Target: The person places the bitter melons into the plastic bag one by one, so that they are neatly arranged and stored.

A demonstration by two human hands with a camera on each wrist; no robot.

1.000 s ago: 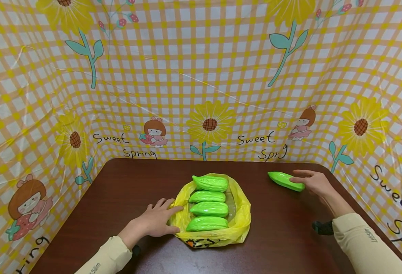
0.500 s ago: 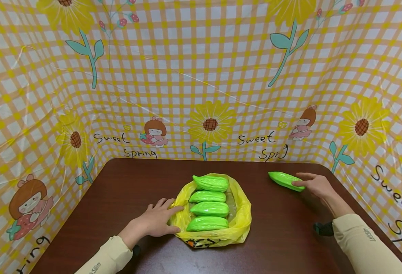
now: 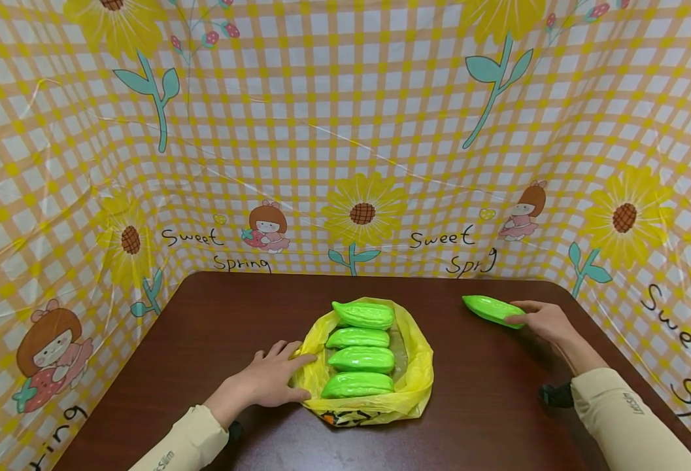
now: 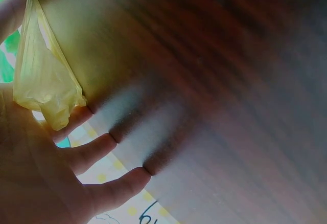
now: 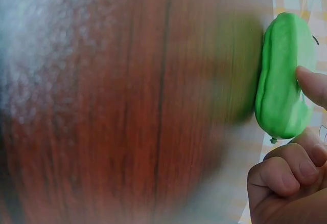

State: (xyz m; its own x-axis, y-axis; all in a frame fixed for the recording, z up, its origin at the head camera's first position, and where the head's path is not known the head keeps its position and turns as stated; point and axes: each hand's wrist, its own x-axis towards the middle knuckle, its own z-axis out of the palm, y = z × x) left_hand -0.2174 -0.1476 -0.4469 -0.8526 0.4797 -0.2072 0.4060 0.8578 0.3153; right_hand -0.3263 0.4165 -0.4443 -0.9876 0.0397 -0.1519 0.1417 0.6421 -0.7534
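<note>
In the head view, a yellow plastic bag [image 3: 418, 379] stands with its mouth spread wide, holding several shiny green bitter melons [image 3: 359, 360] in a column. My left hand [image 3: 271, 379] rests at the bag's left side with fingers spread, thumb and forefinger against its rim. The left wrist view shows the bag's yellow film [image 4: 43, 75] beside that hand, its other fingertips touching the table. At the back right lies one more bitter melon [image 3: 486, 307]. My right hand [image 3: 548, 322] pinches its right end between thumb and forefinger; the remaining fingers curl below in the right wrist view.
Everything sits on a dark brown wooden table [image 3: 233, 307] with rounded back corners. A checked cloth [image 3: 298, 137] printed with sunflowers hangs around its back and sides. The loose bitter melon lies near the table's back edge, right of the bag.
My right hand has lowered slightly and its thumb and forefinger have closed on the loose bitter melon's end. The left hand and the bag hold their places.
</note>
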